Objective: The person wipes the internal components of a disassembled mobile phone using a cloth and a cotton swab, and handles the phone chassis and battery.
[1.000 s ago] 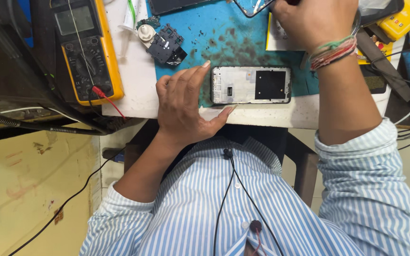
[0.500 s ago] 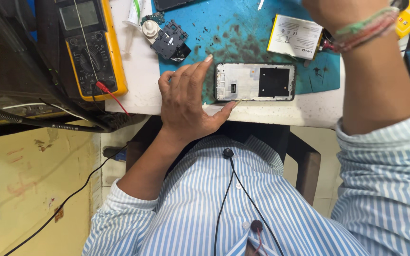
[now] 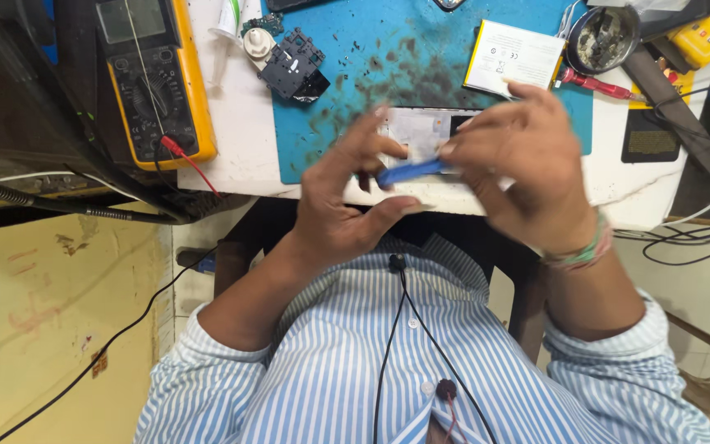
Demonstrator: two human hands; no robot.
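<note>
Now both hands meet above the phone (image 3: 421, 131), which lies on the blue mat (image 3: 355, 66) at the table (image 3: 240, 123) edge. Left hand (image 3: 347, 205) and right hand (image 3: 527, 173) pinch a blue tool (image 3: 411, 171) between them. Phone looks untouched by the tool yet; prying seems left.

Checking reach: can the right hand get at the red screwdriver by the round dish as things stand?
Probably yes. The red screwdriver lies uncovered on the mat's edge just beyond the right hand, nothing between them. But that hand shares a grip on a blue tool with the left hand.
</note>
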